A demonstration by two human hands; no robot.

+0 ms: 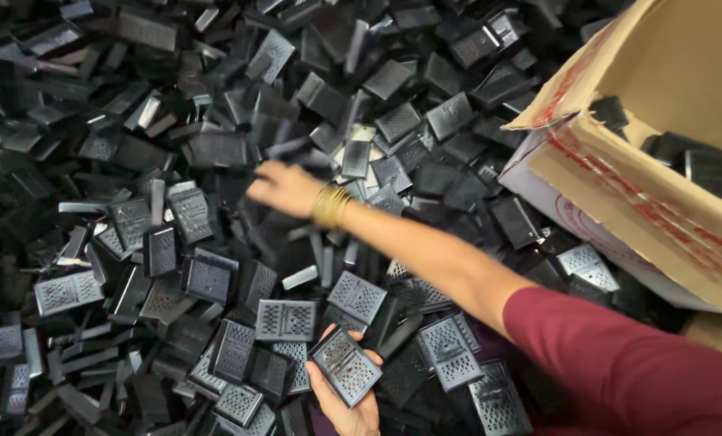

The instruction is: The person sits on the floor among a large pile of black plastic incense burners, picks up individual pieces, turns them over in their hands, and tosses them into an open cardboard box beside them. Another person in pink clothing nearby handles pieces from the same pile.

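A deep pile of small black rectangular plastic covers with perforated grille faces (pixel 286 320) fills the view. My left hand (pixel 346 408), at the bottom centre, holds one black grille cover (pixel 345 366) flat in its palm, grille side up. My right arm, in a maroon sleeve with gold bangles (pixel 330 207) at the wrist, stretches across the pile to the upper left. My right hand (pixel 283 187) is palm down on the covers in the middle of the pile. It is blurred, so I cannot make out whether its fingers hold a piece.
An open brown cardboard box (pixel 619 173) with red print stands at the right, flaps up, with several black covers (pixel 704 165) inside. Loose covers lie in every direction around both hands, some face up, some on edge.
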